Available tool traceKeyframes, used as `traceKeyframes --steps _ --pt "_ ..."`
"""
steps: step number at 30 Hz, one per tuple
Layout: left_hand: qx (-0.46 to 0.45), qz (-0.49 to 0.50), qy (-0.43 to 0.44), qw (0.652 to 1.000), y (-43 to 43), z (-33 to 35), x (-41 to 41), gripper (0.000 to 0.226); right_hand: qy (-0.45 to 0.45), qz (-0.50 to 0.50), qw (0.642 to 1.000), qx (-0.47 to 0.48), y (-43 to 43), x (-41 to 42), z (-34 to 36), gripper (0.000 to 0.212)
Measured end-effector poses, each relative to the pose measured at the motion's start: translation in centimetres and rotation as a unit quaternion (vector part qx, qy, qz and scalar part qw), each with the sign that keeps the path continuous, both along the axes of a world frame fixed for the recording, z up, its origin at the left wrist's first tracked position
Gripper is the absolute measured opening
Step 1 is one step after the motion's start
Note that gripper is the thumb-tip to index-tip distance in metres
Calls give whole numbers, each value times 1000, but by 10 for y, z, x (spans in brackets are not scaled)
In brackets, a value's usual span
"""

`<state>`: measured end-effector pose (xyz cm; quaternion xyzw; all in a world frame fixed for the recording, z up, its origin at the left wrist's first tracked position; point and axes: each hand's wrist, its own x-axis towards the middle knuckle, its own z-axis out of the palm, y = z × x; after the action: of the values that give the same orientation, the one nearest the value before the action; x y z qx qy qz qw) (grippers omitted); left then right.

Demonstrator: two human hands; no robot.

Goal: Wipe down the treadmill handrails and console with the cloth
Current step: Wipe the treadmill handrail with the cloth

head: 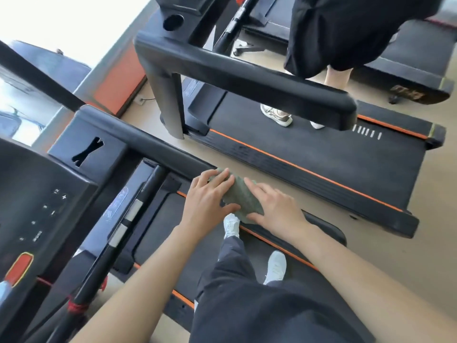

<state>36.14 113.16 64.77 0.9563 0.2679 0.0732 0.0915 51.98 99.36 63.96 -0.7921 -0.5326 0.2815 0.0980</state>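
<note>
Left hand (207, 194) and right hand (277, 209), two flat-fingered grips on one green cloth (243, 196) atop one handrail (153, 147).

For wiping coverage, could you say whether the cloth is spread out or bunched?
Spread out: the cloth drapes along the handrail, pressed flat under left hand and right hand.

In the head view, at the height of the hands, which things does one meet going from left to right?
console → grip bar with silver plates → left hand → cloth → right hand → neighbouring treadmill's belt
</note>
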Motion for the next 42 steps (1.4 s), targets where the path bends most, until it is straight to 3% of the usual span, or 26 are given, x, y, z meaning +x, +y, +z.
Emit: traceKeyframes --steps 8,14,17,21,25,28,31,33,37,39,42 --pt "-19 -62 -17 998 -80 -12 42 73 -43 -74 996 13 -112 25 -3 87" --pt "-25 -96 3 995 -136 -3 72 68 27 -164 984 60 -183 33 -14 84" --pt "-28 -103 11 994 -161 2 88 61 95 -241 959 116 -209 33 -24 79" --pt "-26 -160 25 986 -183 0 104 48 121 -345 918 155 -231 27 -32 54" --pt "-37 -200 -34 978 -194 -8 107 14 185 -422 875 148 -243 11 -26 29" --pt "-66 -187 -65 978 -200 -10 98 4 188 -449 860 154 -247 -5 -19 24" --pt "-182 -81 -32 979 -208 1 75 4 185 -442 857 188 -243 -26 -5 19" --pt "-332 20 -35 942 -210 4 57 6 160 -405 875 213 -237 -41 1 19" --pt "-625 187 -140 745 -209 17 22 14 116 -316 915 221 -218 -67 9 24" --pt "-695 229 -171 660 -207 26 6 11 110 -286 927 215 -206 -78 12 27" --pt "-734 250 -192 602 -196 29 -15 12 130 -243 942 192 -192 -95 19 35"
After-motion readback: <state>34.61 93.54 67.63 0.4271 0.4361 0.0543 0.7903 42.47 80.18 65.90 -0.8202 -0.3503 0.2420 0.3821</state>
